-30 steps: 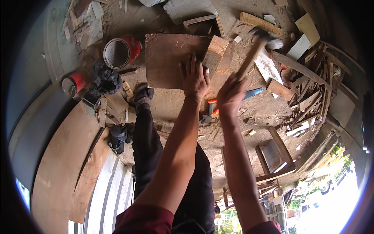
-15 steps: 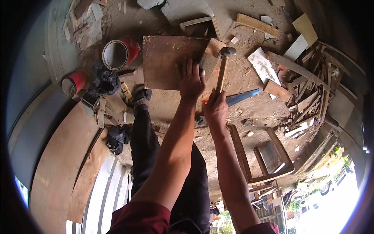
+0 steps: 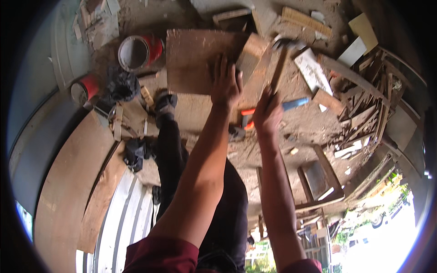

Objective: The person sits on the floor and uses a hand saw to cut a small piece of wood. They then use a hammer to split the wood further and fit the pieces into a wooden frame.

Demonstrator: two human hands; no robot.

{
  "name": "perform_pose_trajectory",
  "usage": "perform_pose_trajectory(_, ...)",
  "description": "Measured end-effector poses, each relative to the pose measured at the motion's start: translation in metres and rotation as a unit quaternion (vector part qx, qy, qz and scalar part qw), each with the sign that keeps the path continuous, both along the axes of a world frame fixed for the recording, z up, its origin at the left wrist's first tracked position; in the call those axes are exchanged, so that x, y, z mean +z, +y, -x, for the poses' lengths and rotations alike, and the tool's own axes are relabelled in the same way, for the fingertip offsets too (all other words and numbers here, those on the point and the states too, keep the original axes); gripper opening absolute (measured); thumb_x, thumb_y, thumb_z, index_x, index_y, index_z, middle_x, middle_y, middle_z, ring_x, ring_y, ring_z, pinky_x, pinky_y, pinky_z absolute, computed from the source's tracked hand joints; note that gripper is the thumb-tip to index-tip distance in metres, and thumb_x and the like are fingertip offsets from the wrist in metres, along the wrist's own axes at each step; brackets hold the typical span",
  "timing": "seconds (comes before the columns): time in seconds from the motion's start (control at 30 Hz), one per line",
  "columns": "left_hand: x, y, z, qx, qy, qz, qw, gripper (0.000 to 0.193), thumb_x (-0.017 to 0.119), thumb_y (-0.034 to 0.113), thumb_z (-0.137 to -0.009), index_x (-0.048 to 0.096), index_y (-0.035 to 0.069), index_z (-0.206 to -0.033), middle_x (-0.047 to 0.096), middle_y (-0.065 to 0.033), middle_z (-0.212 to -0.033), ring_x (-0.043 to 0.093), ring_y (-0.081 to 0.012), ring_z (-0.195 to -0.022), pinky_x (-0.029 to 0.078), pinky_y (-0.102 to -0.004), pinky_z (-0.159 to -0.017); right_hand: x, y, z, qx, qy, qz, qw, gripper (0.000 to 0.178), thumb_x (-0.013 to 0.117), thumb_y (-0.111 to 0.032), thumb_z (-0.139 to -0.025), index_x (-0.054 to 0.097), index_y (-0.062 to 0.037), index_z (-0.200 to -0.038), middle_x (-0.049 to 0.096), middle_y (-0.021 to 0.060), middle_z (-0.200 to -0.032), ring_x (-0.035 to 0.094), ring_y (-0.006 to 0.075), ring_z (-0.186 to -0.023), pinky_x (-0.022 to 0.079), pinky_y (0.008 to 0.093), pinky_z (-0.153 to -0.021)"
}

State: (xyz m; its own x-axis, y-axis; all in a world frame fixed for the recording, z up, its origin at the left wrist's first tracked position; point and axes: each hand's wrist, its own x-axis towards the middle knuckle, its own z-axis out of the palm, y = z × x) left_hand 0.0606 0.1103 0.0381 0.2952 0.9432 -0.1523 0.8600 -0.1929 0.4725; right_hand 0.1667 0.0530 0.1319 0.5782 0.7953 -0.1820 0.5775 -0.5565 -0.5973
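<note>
Dirt floor [image 3: 193, 113] with wood bits all over is under everything. On the left sits a red bucket [image 3: 157, 50]. Next comes the brown board [image 3: 189, 63]; the left hand [image 3: 226, 88] lies on it, its grip spread and not pinching. At the board's right side is a wooden block [image 3: 248, 66]. The right hand [image 3: 268, 111] has its grip wrapped tight around the hammer [image 3: 279, 70]. Half a second ago, the hammer head was at the block's end; now it's off to the right, so no hit is landing. Past it is a scrap wood pile [image 3: 364, 119].

Head-worn (wide fisheye), facing down, above hands [image 3: 226, 89] [image 3: 268, 111]
</note>
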Motion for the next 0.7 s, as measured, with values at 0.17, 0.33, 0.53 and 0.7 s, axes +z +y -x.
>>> perform_pose_trajectory(0.17, 0.008, 0.002, -0.002, -0.006, -0.009, -0.003, 1.0, 0.036, 0.048, 0.033, -0.094, 0.053, 0.004, -0.117, 0.032, -0.0181, -0.15, 0.027, -0.0362, -0.141, 0.011, -0.0605, -0.116, 0.034, 0.055, -0.016, -0.167, 0.122, -0.15, 0.967, 0.027, 0.043, -0.024, -0.103, 0.046, 0.0002, -0.094, 0.05, 0.0134, -0.058, 0.046, 0.0206, -0.048, 0.039, 0.0352, -0.047)
perform_pose_trajectory(0.33, 0.0, 0.002, -0.003, 0.007, -0.023, -0.022, 0.999, 0.038, 0.048, 0.032, -0.094, 0.053, 0.003, -0.118, 0.036, -0.0187, -0.148, 0.03, -0.0368, -0.14, 0.013, -0.06, -0.116, -0.021, -0.016, 0.016, -0.018, 0.05, 0.068, 0.996, 0.022, 0.049, -0.019, -0.1, 0.044, 0.0012, -0.097, 0.054, 0.0287, -0.063, 0.059, 0.0471, -0.061, 0.042, 0.0466, -0.048)
perform_pose_trajectory(0.53, 0.001, 0.004, -0.007, -0.011, 0.019, -0.038, 0.999, 0.038, 0.046, 0.031, -0.095, 0.052, 0.004, -0.12, 0.038, -0.0187, -0.146, 0.032, -0.0371, -0.138, 0.015, -0.059, -0.116, 0.036, 0.048, -0.013, -0.106, 0.096, -0.104, 0.984, 0.02, 0.044, -0.017, -0.102, 0.045, -0.0047, -0.087, 0.047, 0.0109, -0.055, 0.043, 0.0216, -0.044, 0.032, 0.0354, -0.04)
perform_pose_trajectory(0.7, -0.004, 0.005, -0.007, 0.014, -0.015, -0.005, 1.0, 0.037, 0.044, 0.032, -0.096, 0.051, 0.005, -0.12, 0.035, -0.0177, -0.148, 0.03, -0.0376, -0.138, 0.014, -0.0604, -0.116, 0.0, -0.019, 0.016, -0.049, 0.129, 0.093, 0.986, 0.022, 0.048, -0.02, -0.099, 0.04, -0.0003, -0.093, 0.055, 0.0335, -0.067, 0.056, 0.0556, -0.072, 0.041, 0.0602, -0.057)
